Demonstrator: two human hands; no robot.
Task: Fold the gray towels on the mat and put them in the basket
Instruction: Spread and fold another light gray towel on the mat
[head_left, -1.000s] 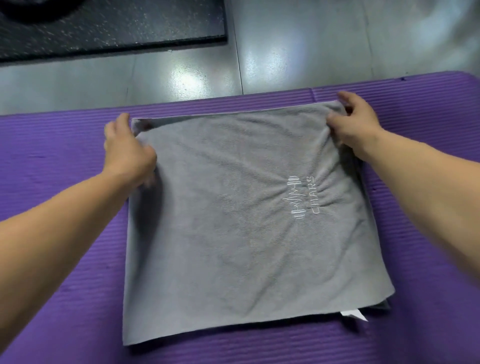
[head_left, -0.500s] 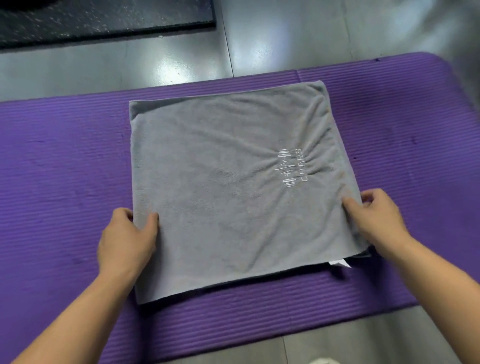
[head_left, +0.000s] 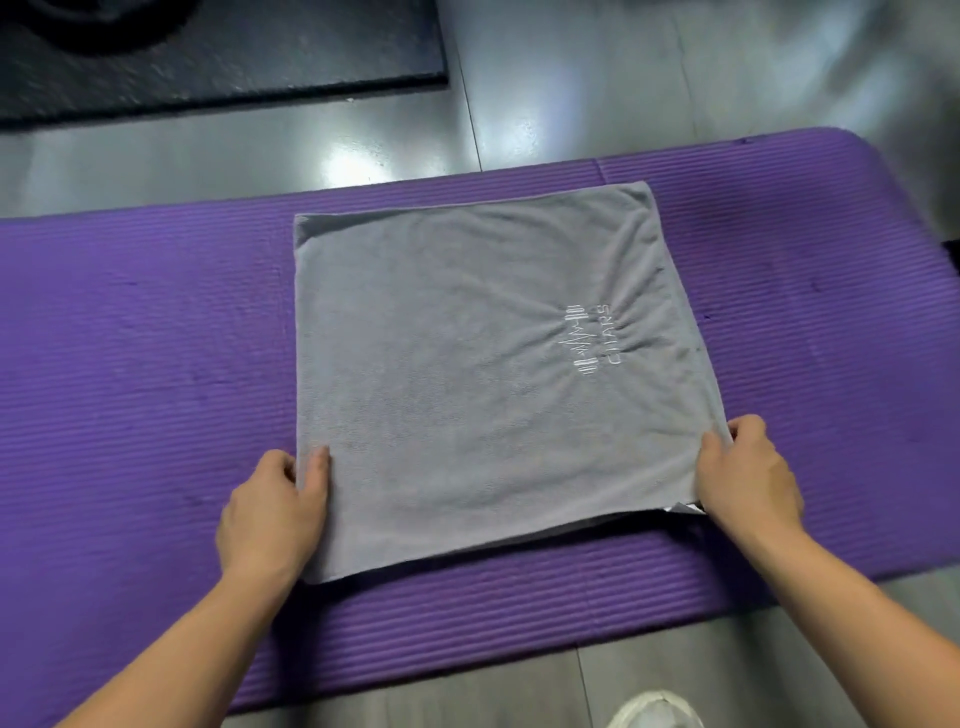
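Note:
A gray towel (head_left: 467, 364) with a white stitched logo lies folded into a rough square on the purple mat (head_left: 145, 364). My left hand (head_left: 272, 512) pinches the towel's left edge near the front corner, thumb on top. My right hand (head_left: 745, 475) grips the right edge near the front corner, where the cloth puckers. The towel's near right corner lifts slightly off the mat, showing a lower layer and a white tag. No basket is in view.
Glossy gray floor surrounds the mat. A black speckled floor mat (head_left: 218, 57) lies at the far left. The toe of a white shoe (head_left: 649, 712) shows at the bottom edge.
Both hands left the towel's far corners and came down its sides to the near corners, where they now grip the edges. The near right corner has risen slightly.

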